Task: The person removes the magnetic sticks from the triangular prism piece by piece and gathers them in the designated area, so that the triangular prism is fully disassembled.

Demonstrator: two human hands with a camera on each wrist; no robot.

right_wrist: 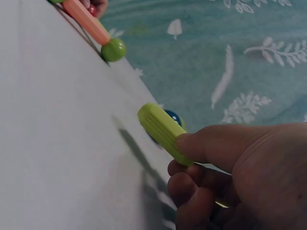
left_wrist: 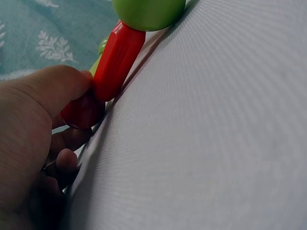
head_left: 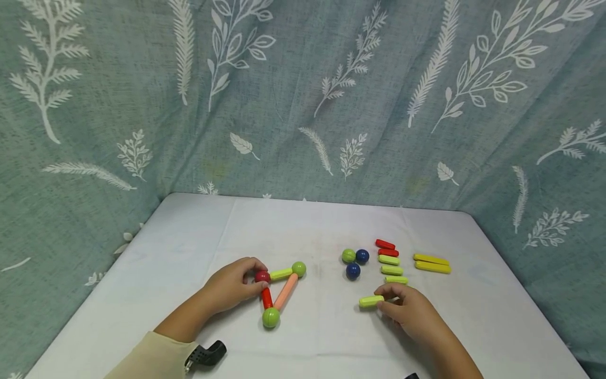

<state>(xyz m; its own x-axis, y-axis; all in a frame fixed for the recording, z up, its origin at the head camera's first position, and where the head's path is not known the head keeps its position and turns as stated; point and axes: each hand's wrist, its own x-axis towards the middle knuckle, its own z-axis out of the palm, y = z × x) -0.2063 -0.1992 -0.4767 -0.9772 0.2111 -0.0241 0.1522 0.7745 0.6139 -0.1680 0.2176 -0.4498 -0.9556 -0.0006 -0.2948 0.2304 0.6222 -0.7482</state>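
My left hand (head_left: 235,284) pinches the red ball (head_left: 262,277) at one corner of a triangle of rods and balls lying on the table. A red rod (left_wrist: 119,62) runs from that ball to a green ball (head_left: 271,318) at the near corner. A yellow-green rod (head_left: 281,273) joins the red ball to another green ball (head_left: 299,269), and an orange rod (head_left: 286,292) links the two green balls. Between thumb and fingers, my right hand (head_left: 408,310) holds a loose yellow-green rod (right_wrist: 163,132) by one end. Its free end points left, above the cloth.
Beyond the right hand, a loose green ball (head_left: 348,256) sits with two blue balls (head_left: 353,271). Short red rods (head_left: 385,244) and yellow-green rods (head_left: 392,270) lie in a column, with two yellow rods (head_left: 433,267) to their right. A patterned curtain (head_left: 284,105) surrounds the white table (head_left: 199,231).
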